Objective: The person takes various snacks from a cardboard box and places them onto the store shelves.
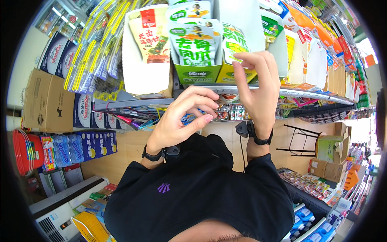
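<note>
My right hand (257, 78) is raised at the front of a yellow display box (226, 75), thumb and fingers apart with nothing visible between them. Its fingertips overlap the lower part of a green-and-white snack pouch (234, 39) inside that box; whether they touch it I cannot tell. My left hand (187, 115) hovers just below the shelf edge (208, 88), fingers curled loosely and holding nothing. Above it stands a green display box (196, 75) with several upright white-and-green pouches (195, 42). Left of that, a white carton (146, 80) holds a cream snack pouch (151, 39).
Yellow-edged hanging packets (99, 51) crowd the shelf's left end. More snack cartons (308, 60) line it to the right. Cardboard boxes (50, 101) are stacked at the left. A black-legged stool (302, 140) and open boxes (329, 148) stand behind on the right. A yellow basket (89, 227) is at lower left.
</note>
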{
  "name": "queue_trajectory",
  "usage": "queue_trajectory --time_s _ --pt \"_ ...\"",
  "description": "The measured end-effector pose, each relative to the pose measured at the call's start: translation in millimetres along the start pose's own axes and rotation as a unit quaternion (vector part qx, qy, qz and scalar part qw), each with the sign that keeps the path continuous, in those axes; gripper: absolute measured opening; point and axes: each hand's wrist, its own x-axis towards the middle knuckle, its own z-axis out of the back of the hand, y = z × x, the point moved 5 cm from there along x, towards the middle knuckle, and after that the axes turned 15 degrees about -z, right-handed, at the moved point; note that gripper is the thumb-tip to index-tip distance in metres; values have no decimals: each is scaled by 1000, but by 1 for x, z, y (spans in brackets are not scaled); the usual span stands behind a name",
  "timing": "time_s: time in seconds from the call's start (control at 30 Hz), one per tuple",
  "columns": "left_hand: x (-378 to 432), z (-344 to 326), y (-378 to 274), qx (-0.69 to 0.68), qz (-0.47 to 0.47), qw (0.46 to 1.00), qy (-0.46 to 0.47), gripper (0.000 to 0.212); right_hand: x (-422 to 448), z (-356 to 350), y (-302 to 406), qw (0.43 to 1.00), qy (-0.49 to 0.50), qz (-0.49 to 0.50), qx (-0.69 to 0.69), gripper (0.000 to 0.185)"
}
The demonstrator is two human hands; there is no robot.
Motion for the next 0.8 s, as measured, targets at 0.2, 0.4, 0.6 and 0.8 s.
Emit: queue_trajectory --time_s 0.2,0.4,0.6,0.8 --pt "16 -45 18 -45 16 996 82 19 -46 52 -26 999 13 -23 23 24" --pt "36 -116 45 -92 78 978 171 24 -98 106 -64 990 96 -103 -16 13" --pt "57 -225 62 -125 86 942 299 23 -176 196 -102 969 76 -235 -5 13" --pt "61 -355 79 -137 85 881 446 32 -260 301 -120 923 4 -379 -68 13"
